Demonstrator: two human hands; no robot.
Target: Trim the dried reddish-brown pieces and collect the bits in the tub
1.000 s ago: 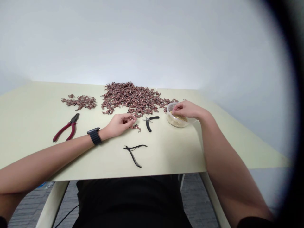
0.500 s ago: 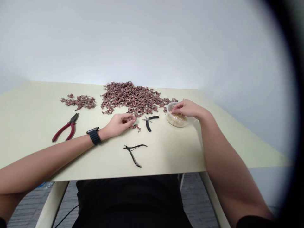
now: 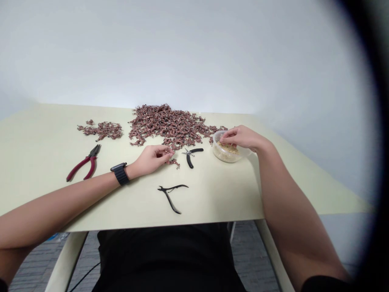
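My left hand (image 3: pixel 156 158) rests on the table with its fingers curled together; what they pinch, if anything, is too small to make out. A small reddish-brown figure-like piece (image 3: pixel 175 163) lies by its fingertips. My right hand (image 3: pixel 240 137) reaches over the rim of a round clear plastic tub (image 3: pixel 226 157), thumb and fingers drawn together just above small gold-coloured bits (image 3: pixel 230 148) inside. Whether those fingers hold a bit cannot be seen. Between the hands lie small black-handled cutters (image 3: pixel 191 156), jaws pointing left.
A large heap of reddish-brown pieces (image 3: pixel 167 123) covers the table's back middle, with a smaller heap (image 3: pixel 105 130) to its left. Red-handled pliers (image 3: pixel 86 162) lie beyond my left forearm. Dark metal nippers (image 3: pixel 172 196) lie near the front edge of the pale table (image 3: pixel 219 202).
My right hand has lifted slightly within the tub, showing more of the gold bits beneath it. My left hand and the tools stay where they were.
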